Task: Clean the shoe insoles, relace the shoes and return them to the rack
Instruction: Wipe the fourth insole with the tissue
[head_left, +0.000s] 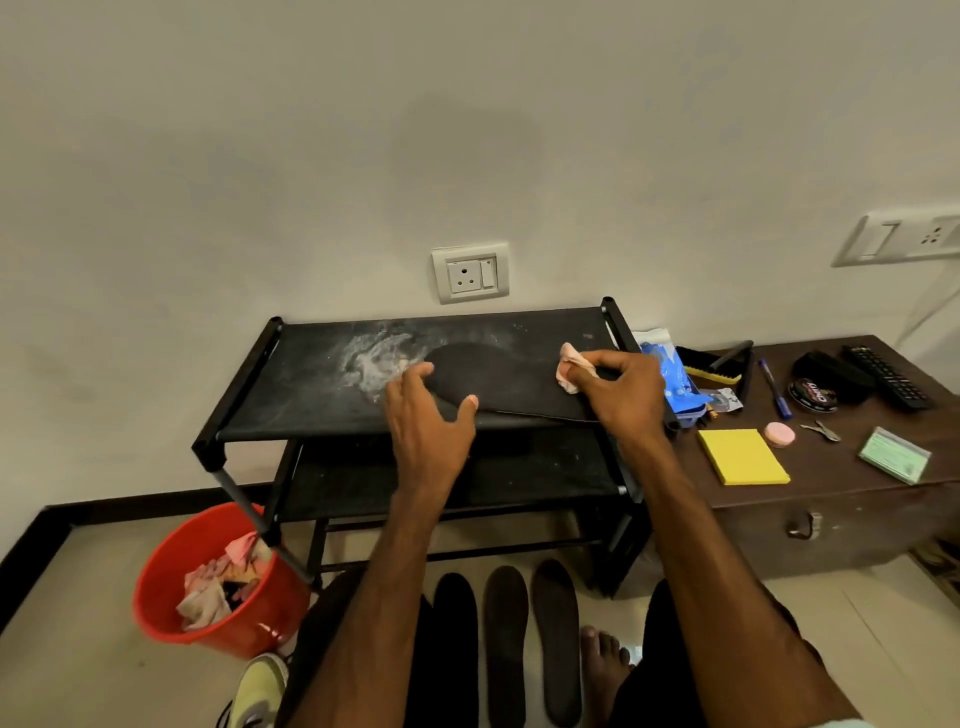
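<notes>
Head view. A black two-tier shoe rack (311, 384) stands against the wall below a wall socket (470, 273). One dark insole (509, 379) lies flat on the rack's top shelf, its near edge just over the front rail. A patch of white powdery residue (374, 358) marks the shelf just left of it.

The left hand (426, 415) rests on the insole's left end, fingers (422, 370) spread and nearly straight, thumb pressed on the near edge; it grips nothing. The right hand (618, 389) is over the insole's right end, its fingers (597, 358) curled and pinching a crumpled pink cloth (571, 364) against the insole.

On the floor before the rack, three more insoles (506, 639) lie side by side, between the person's legs. A pale yellow-green shoe (260, 686) sits to their left, near a red bucket (171, 582) holding crumpled rags.

To the rack's right, a dark wooden chest (831, 519) carries a yellow pad (743, 457), a brush (711, 364), a polish tin (813, 395), a blue pen (774, 382) and a remote control (888, 376).
</notes>
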